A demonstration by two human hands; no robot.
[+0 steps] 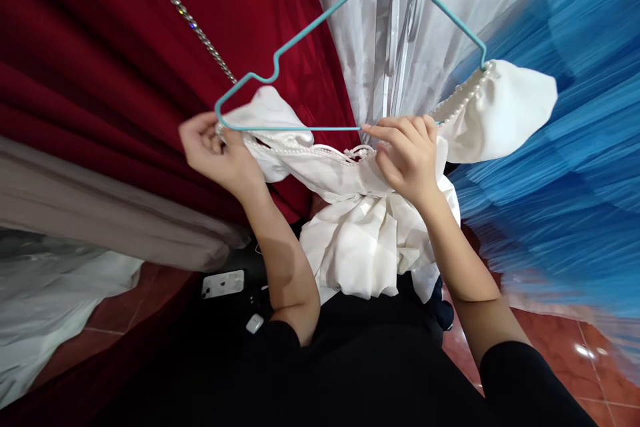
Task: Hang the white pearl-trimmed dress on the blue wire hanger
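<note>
A white dress (350,240) with bead-trimmed neckline and puffed sleeves hangs in front of me. Its right sleeve (505,113) sits over the right end of a light-blue hanger (320,17). My left hand (215,147) is closed at the hanger's lower left corner, pinching the beaded edge of the dress there. The left sleeve (273,123) droops beside that hand. Over the middle of the neckline, my right hand (407,150) has its index finger stretched to the hanger's bottom bar, the other fingers loosely bent and apart. Its palm side rests close to the white cloth.
Red cloth (200,27) with a rhinestone strip hangs at the left, above greyish fabric (100,200). Blue tulle (565,147) fills the right side. White curtains and a metal stand (395,33) are behind. A phone (223,284) and a small white case (255,323) lie low at left.
</note>
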